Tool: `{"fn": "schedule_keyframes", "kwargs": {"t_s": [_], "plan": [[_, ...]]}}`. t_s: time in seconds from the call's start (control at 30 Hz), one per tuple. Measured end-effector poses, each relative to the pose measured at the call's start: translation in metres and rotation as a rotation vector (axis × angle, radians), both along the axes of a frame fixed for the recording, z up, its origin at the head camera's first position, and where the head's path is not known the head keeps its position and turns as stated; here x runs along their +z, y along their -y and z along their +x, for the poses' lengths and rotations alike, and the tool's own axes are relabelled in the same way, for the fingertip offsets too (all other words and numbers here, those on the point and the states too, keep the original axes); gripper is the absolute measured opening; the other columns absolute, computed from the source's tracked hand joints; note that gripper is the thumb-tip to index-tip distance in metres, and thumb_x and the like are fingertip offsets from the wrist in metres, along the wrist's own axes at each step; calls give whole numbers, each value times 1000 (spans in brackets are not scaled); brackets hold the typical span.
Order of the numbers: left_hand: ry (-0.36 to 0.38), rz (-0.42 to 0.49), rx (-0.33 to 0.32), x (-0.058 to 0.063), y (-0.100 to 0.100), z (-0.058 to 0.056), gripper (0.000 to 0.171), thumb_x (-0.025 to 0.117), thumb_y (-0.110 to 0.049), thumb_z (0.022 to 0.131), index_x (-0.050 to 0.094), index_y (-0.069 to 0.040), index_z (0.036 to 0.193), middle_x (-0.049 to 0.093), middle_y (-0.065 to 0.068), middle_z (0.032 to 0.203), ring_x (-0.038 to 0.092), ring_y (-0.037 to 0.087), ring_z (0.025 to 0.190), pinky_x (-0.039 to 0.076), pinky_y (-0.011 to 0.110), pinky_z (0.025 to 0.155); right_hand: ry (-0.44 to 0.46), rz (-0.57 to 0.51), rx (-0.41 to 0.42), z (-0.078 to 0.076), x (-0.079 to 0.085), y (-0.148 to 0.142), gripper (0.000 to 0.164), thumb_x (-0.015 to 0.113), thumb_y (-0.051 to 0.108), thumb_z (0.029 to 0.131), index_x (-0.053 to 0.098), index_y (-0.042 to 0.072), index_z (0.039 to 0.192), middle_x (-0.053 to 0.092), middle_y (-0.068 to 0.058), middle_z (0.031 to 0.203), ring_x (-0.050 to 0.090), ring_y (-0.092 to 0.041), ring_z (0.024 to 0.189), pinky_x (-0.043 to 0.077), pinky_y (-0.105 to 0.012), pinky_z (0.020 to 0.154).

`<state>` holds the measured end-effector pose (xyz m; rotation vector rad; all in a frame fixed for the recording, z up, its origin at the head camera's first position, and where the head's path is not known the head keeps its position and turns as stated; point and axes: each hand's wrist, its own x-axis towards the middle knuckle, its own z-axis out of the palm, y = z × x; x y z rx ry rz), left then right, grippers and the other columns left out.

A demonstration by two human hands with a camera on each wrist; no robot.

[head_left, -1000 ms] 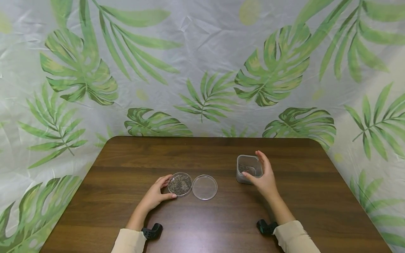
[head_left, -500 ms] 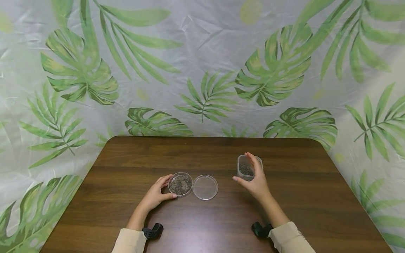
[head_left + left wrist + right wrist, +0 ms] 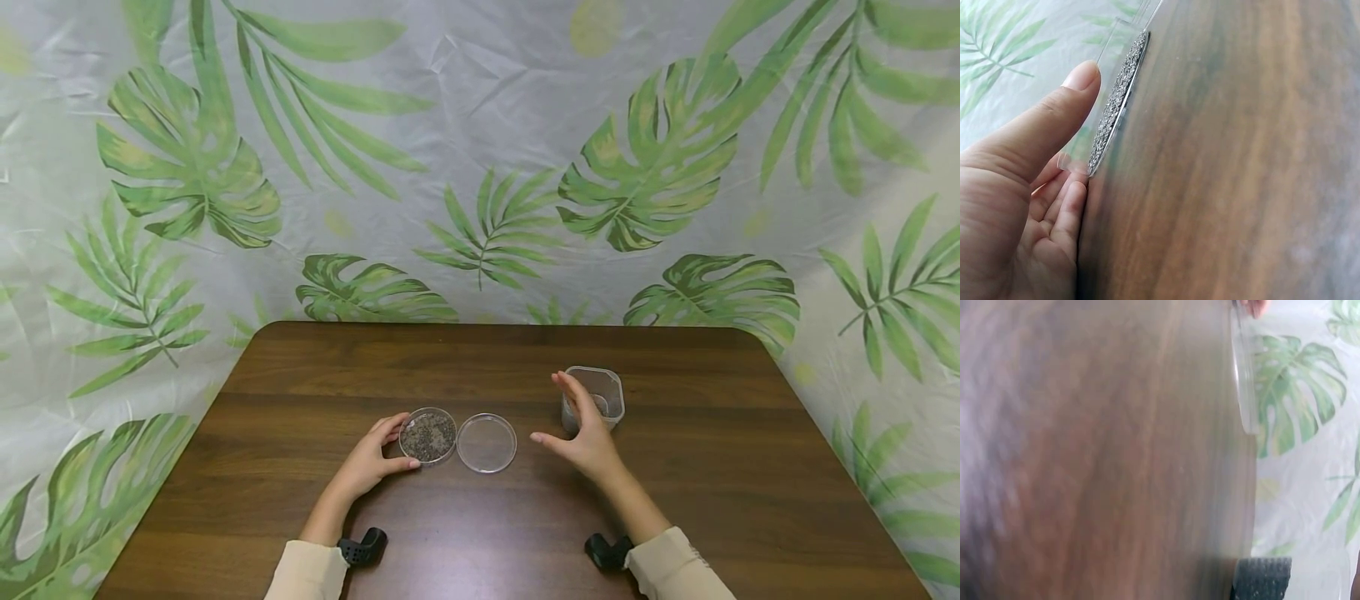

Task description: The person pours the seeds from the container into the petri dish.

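Observation:
My left hand (image 3: 367,461) grips a round clear petri dish (image 3: 427,435) by its left side, thumb at the near edge and fingers at the far edge. In the left wrist view, a layer of dark grey granules (image 3: 1119,103) fills the bottom of the dish. Just to its right on the table lies the clear round petri dish lid (image 3: 487,443). My right hand (image 3: 588,442) hovers with thumb and fingers spread apart and nothing between them. Behind it stands a square clear plastic tub (image 3: 613,402), partly hidden by the fingers; dark granules (image 3: 1262,579) show inside in the right wrist view.
The dark brown wooden table (image 3: 487,533) has rounded far corners. A grey-white cloth with green leaf prints (image 3: 487,150) hangs behind and beside it. Each wrist wears a black camera mount (image 3: 363,547).
My right hand has moved left, from over the tub to the space between tub and lid. The left hand, petri dish, lid and tub have stayed in place.

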<state>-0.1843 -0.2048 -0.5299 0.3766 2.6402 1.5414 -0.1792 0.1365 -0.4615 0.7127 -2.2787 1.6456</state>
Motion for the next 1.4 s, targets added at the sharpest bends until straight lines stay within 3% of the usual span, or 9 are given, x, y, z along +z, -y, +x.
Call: {"fn": "schedule_keyframes", "kwargs": {"t_s": [0.23, 0.57, 0.87, 0.97, 1.1, 1.2, 1.4], "plan": [[2, 4, -4, 1, 0, -1, 79, 81, -24, 65, 43, -5, 132, 44, 13, 127, 45, 28, 113, 36, 39, 98, -10, 40, 29, -1, -6, 7, 92, 81, 2, 63, 25, -8, 135, 34, -24, 134, 29, -37, 125, 22, -22, 104], [-66, -2, -22, -3, 1, -3, 78, 81, -23, 65, 44, -2, 131, 46, 12, 124, 47, 25, 111, 37, 38, 96, -53, 56, 82, -2, -11, 17, 92, 82, -1, 58, 29, -10, 133, 39, -25, 129, 35, -38, 121, 28, -37, 102], [-43, -2, -22, -2, 1, -2, 78, 80, -25, 66, 43, -4, 132, 45, 12, 125, 46, 25, 112, 36, 39, 97, 30, 119, 121, 0, -17, 23, 92, 82, 7, 62, 28, -6, 135, 36, -22, 134, 32, -33, 125, 27, -41, 102], [-39, -1, -18, -3, 1, -2, 78, 80, -25, 66, 43, -5, 132, 45, 12, 125, 45, 26, 113, 36, 39, 97, 54, 147, 121, -5, -34, 24, 93, 82, 18, 64, 28, -3, 137, 35, -20, 136, 32, -28, 126, 27, -40, 103], [-32, 4, -17, -3, 2, -3, 79, 80, -24, 65, 43, -4, 132, 45, 12, 126, 45, 26, 113, 36, 39, 97, 88, 154, 129, -5, -38, 27, 92, 82, 19, 65, 27, -3, 137, 35, -20, 136, 32, -29, 126, 27, -42, 102], [-30, 10, -15, -3, 2, -2, 79, 80, -24, 65, 43, -4, 132, 45, 13, 126, 45, 26, 113, 35, 39, 98, 121, 147, 143, 1, -26, 32, 90, 81, 9, 64, 28, -9, 135, 35, -25, 134, 32, -35, 125, 27, -47, 101], [-22, 17, -8, -4, 1, -2, 79, 81, -24, 65, 43, -4, 132, 45, 12, 126, 45, 26, 113, 35, 39, 98, 152, 152, 142, -7, -45, 35, 92, 83, 12, 63, 29, -8, 135, 36, -26, 133, 33, -34, 124, 28, -46, 101]]}}
